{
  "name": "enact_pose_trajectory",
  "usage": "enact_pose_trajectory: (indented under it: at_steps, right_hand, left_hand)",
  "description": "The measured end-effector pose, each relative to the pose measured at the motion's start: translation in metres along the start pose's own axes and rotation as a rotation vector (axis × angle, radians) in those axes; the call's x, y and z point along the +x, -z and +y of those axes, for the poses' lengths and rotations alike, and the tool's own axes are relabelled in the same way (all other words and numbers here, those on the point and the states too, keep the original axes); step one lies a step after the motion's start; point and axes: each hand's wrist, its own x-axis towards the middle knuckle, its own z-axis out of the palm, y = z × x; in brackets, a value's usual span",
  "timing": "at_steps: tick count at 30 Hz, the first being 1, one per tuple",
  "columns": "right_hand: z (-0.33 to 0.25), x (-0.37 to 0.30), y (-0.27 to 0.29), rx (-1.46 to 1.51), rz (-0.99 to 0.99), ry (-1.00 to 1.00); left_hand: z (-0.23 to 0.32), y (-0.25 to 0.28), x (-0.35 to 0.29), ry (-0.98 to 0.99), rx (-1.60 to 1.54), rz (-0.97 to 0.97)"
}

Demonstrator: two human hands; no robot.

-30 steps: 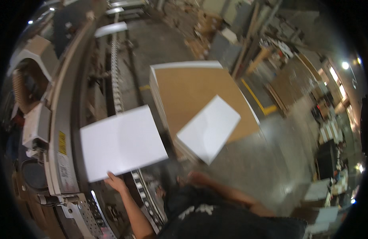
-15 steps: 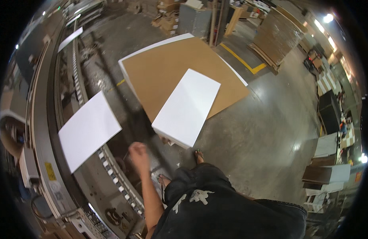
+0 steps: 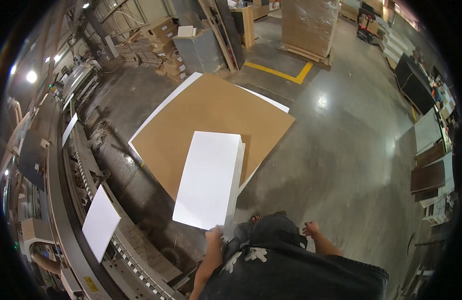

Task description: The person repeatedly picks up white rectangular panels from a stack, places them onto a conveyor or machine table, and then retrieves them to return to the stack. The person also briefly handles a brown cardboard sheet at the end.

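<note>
Along the left side runs the long grey machine (image 3: 55, 205), bowed by the lens, with a conveyor chain (image 3: 135, 268) of pale pads beside it. Nearest to me on that line lies one white panel (image 3: 101, 224), flat and well apart from my fingers; farther up I make out a second panel (image 3: 69, 129), with another pale piece beyond it too small to tell. So that part looks done, as I judge it: these pieces are on the line, and neither hand is on them.

Toward the middle, a big brown board (image 3: 226, 102) lies flat, white sheet edges (image 3: 184, 89) showing from under it. On its near part sits the stack of white panels (image 3: 206, 175), turned at an angle to the board. This is what looks left to handle, and from its thickness I judge that several panels remain; I cannot count them.

At the stack's near edge is my left hand (image 3: 214, 234), fingers bent and seemingly touching the corner; whether they grasp the top panel I cannot tell. None is lifted clear, so the next piece looks barely begun. Farther right, my right hand (image 3: 311, 229) is bare, fingers loosely parted, holding nothing above the concrete floor (image 3: 351, 165).
</note>
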Motion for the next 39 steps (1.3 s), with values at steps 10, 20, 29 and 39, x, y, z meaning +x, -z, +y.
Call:
enact_pose_trajectory:
  at_steps: [10, 20, 29, 39]
  right_hand:
    - [-0.19, 0.07, -0.059, -0.623, -0.151, 0.392]
    - [-0.304, -0.003, -0.176, -0.416, -0.492, 0.586]
    - [-0.32, -0.032, -0.18, -0.547, -0.58, 0.675]
    - [-0.334, 0.042, -0.303, -1.19, 0.389, 1.194]
  left_hand:
    - [-0.049, 0.042, 0.0, -0.147, -0.141, 0.101]
    - [-0.026, -0.013, -0.026, -0.045, -0.112, 0.189]
    - [-0.078, 0.011, -0.016, -0.17, 0.141, 0.293]
    - [-0.117, 0.111, -0.207, -0.136, -0.178, 0.453]
